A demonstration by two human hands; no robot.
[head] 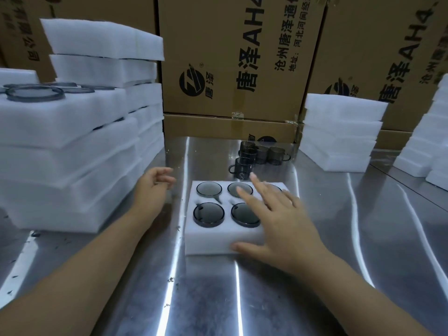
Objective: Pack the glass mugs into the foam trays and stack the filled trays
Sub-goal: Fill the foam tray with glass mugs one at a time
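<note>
A stainless steel table [242,299] is filling the lower frame, with printed cardboard cartons [230,57] standing along its back edge. At the left, a stack of filled foam trays [68,161] is rising high, dark mug rims [34,93] showing in its top layer. A shorter stack of white foam trays [339,132] is sitting at the right. In the centre, one foam tray [208,241] is lying flat, holding smoky glass mugs [208,214] sunk in its pockets. The right hand [278,221] is lying over the tray's right part, fingers straight and spread, thumb against the front edge, gripping nothing. The left hand [155,183] is hovering just left of the tray, fingers loosely curled and empty. Loose glass mugs [257,154] are clustering just behind the tray.
</note>
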